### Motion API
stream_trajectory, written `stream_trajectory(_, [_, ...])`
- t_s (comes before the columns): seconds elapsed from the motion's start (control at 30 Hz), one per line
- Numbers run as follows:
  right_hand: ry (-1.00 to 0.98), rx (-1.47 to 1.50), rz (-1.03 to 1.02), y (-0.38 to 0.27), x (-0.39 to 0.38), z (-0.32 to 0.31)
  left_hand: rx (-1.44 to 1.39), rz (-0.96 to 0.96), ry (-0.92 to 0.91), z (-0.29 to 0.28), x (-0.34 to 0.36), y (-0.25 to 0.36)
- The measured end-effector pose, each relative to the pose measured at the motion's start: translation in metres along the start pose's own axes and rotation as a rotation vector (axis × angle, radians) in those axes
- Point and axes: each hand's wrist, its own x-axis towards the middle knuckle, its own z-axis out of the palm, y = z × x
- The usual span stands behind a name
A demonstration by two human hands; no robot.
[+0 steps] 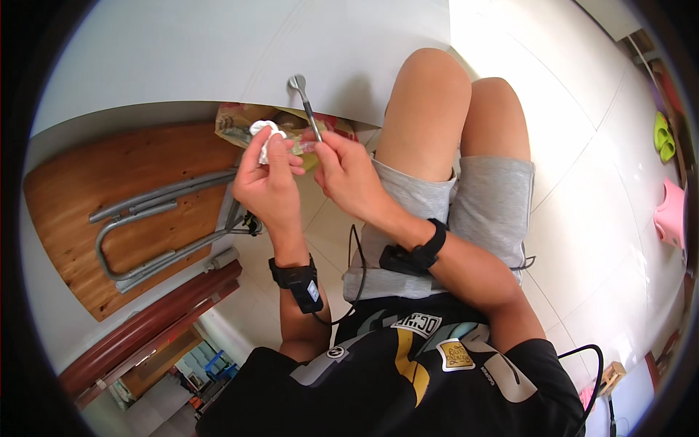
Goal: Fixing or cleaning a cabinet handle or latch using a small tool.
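Observation:
My left hand [271,186] is raised, its fingers closed on a crumpled white tissue-like wad [263,129]. Close beside it, my right hand [345,173] grips a slim metal tool [309,109] with a rounded silver head and a dark shaft; the head points up and away from me. A small pinkish clear piece [306,147] shows between the two hands, by my right fingers; I cannot tell what it is. Behind the hands, an open yellowish bag [231,125] with mixed contents is partly hidden under the white tabletop edge.
The white tabletop [182,51] spans the far side. A wooden folding table [58,182] with grey metal legs leans at left, near a dark red roll-shaped edge [153,328]. Green slippers [663,137] and a pink plastic item [670,213] are at far right. Cables run from both wrist straps.

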Motion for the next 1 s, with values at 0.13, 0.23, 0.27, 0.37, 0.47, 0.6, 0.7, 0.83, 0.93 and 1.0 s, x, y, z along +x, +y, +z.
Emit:
stream_trajectory(0.13, [0.071, 0.010, -0.052, -0.027, 0.022, -0.019, -0.024, -0.016, 0.040, -0.006, -0.003, 0.001])
stream_trajectory(0.23, [0.076, 0.284, 0.137, -0.044, 0.017, -0.023, -0.045, -0.046, 0.024, -0.007, -0.010, 0.000])
stream_trajectory(0.27, [0.049, 0.336, 0.140, -0.040, 0.015, -0.022, -0.060, -0.052, 0.016, -0.007, -0.011, -0.002])
stream_trajectory(0.37, [0.017, 0.397, 0.157, -0.034, 0.014, -0.022, -0.038, -0.068, 0.028, -0.008, -0.013, -0.002])
stream_trajectory(0.47, [-0.019, 0.423, 0.196, -0.041, 0.020, -0.033, -0.049, -0.058, 0.019, -0.007, -0.012, -0.001])
stream_trajectory(0.6, [-0.083, 0.458, 0.216, -0.036, 0.020, -0.029, -0.057, -0.050, 0.000, -0.001, -0.009, 0.007])
stream_trajectory(0.7, [-0.090, 0.391, 0.187, -0.033, 0.018, -0.024, -0.063, -0.025, -0.008, 0.004, -0.002, 0.015])
stream_trajectory(0.83, [-0.027, 0.340, 0.199, -0.038, 0.021, -0.030, -0.088, 0.034, -0.016, 0.017, 0.017, 0.035])
stream_trajectory(0.93, [-0.030, 0.378, 0.187, -0.033, 0.019, -0.025, -0.102, 0.096, -0.044, 0.033, 0.034, 0.047])
stream_trajectory(1.0, [-0.031, 0.330, 0.168, -0.028, 0.017, -0.023, -0.048, 0.068, -0.046, 0.038, 0.040, 0.048])
